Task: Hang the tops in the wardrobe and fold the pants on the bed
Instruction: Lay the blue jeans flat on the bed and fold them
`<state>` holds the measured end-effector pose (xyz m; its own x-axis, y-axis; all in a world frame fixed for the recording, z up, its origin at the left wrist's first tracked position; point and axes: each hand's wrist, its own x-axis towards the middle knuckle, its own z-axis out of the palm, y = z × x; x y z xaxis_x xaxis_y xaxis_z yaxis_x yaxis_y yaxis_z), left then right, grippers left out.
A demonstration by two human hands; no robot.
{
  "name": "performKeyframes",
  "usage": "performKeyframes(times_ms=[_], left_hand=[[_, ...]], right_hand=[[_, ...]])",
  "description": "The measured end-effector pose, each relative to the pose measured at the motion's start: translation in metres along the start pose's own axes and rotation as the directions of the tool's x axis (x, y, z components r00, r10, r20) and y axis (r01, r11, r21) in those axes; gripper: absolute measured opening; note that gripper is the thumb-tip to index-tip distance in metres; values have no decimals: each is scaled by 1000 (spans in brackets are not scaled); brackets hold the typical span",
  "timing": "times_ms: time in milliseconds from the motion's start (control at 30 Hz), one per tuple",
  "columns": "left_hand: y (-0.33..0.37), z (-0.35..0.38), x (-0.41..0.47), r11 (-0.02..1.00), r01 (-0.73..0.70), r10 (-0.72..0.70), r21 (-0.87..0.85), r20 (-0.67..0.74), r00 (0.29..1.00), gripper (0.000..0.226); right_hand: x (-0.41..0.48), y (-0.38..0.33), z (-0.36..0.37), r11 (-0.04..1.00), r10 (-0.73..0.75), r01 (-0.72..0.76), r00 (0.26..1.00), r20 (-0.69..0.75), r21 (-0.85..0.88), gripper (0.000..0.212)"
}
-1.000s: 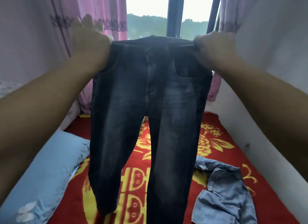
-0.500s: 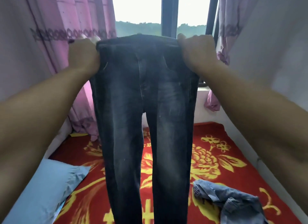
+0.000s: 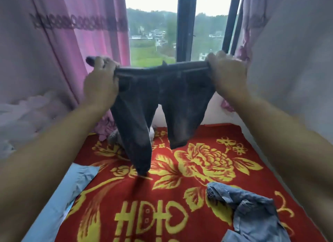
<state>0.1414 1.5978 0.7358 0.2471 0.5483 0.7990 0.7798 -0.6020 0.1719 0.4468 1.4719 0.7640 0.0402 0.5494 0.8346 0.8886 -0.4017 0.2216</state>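
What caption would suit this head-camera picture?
Both hands, left hand and right hand, hold dark jeans by the waistband above the red bedspread.

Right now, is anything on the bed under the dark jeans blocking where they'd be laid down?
Nothing visible: the red blanket below the dark jeans is bare. Light blue garment lies nearer right, blue pillow left.

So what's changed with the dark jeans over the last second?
Both hands, left hand and right hand, have swung the dark jeans out toward the window, legs trailing above the red blanket. Grip on the waistband unchanged; blue garment untouched.
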Motion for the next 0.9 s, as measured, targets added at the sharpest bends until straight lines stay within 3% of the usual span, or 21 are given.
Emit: performKeyframes(times_ms=[100,233,367,433,500,567,633,700,767,900], left_hand=[[-22,17,-104,990,-90,69,108,185,980,25],[-34,33,-243,982,-84,11,169,392,920,23],[-43,44,-368,965,-147,-61,216,733,677,26],[-43,38,-413,957,-181,-94,228,830,550,26],[-43,32,-452,946,-207,-146,248,900,410,12],[-44,26,-481,946,-201,-160,253,907,388,12],[-46,25,-508,968,-165,-114,191,915,387,26],[-47,27,-530,976,-131,-104,174,900,424,30],[-40,24,-551,968,-185,-75,169,900,430,25],[-34,34,-623,963,-239,-44,126,946,322,32]], right_hand=[[-107,-27,30,998,-50,42,979,198,44,11],[-251,-66,48,990,-75,15,897,436,140,22],[-376,-97,47,981,-166,45,684,710,187,35],[-424,-107,41,978,-193,42,566,801,206,40],[-461,-115,35,968,-237,47,498,834,247,43],[-482,-121,24,963,-254,40,460,851,266,44],[-498,-124,13,963,-252,34,460,852,266,43],[-517,-125,4,967,-241,39,474,847,253,44],[-544,-127,-1,969,-236,40,453,860,244,43],[-617,-137,-9,959,-278,42,348,895,282,45]])
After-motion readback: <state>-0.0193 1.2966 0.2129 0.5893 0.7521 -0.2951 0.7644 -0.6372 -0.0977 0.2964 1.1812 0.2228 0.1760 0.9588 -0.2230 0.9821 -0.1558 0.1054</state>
